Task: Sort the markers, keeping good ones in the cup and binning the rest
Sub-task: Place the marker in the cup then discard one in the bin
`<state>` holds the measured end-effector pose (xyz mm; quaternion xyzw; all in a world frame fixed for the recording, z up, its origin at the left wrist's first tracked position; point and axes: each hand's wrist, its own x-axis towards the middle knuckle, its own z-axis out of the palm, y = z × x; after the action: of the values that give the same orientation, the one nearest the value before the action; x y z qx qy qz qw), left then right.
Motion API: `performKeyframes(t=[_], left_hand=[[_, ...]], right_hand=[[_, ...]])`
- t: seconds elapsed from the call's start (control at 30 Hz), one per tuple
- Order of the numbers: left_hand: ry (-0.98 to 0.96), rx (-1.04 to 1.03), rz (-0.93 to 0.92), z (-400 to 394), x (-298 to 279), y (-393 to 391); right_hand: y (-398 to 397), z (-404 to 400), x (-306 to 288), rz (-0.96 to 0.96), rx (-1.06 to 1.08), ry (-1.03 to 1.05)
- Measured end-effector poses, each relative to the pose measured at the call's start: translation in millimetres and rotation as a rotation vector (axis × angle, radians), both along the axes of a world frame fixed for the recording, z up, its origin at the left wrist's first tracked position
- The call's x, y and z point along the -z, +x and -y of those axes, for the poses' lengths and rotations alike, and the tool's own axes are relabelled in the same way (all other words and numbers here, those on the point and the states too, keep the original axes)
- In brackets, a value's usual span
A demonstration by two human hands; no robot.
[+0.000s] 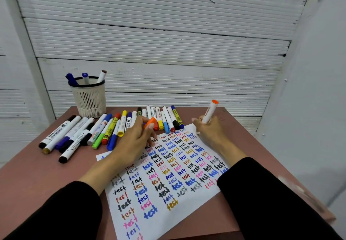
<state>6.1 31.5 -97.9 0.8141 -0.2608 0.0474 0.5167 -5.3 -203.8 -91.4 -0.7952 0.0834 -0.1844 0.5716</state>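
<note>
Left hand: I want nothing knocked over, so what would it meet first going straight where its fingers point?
Probably the row of markers just beyond the left hand and its orange cap; depth is unclear.

Even, soft light; wide-angle bending at edges

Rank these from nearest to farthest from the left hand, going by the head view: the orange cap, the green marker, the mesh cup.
1. Orange cap: pinched in the left hand's own fingers.
2. Green marker: lying in the row on the table, just to the hand's left.
3. Mesh cup: standing at the table's far left corner, holding three markers.
</note>
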Motion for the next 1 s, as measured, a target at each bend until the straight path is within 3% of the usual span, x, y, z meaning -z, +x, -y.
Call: performKeyframes(t=[0.1, 0.27, 0.37, 0.47, 0.7, 1.0], left_hand=[[0.048, -0.058, 0.098, -2.1, -0.7, 0.7], [0.057, -0.102, 0.158, -2.7, -2.6, 2.9], [0.070, -0.093, 0.177, -3.4, -1.5, 4.2], [0.099, -0.086, 0.193, -4.2, -1.0, 4.7], [0.148, -0.082, 0.186, -6.0, 0.0, 6.7], [0.138, -0.052, 0.189, -4.7, -2.9, 3.9]], right_hand=[[-4.4, -0.5, -11.7, 0.097, -0.040, 0.242], [-15.6, -3.4, -31.7, 0.011, -0.324, 0.456], [-20.3, -15.3, -36.8, -0.052, -0.442, 0.419], [-20.0, -23.2, -31.9, -0.029, -0.385, 0.364], [-19.5, -25.8, -28.6, 0.001, -0.538, 0.472], [-20.8, -25.2, -27.4, -0.050, -0.510, 0.352]])
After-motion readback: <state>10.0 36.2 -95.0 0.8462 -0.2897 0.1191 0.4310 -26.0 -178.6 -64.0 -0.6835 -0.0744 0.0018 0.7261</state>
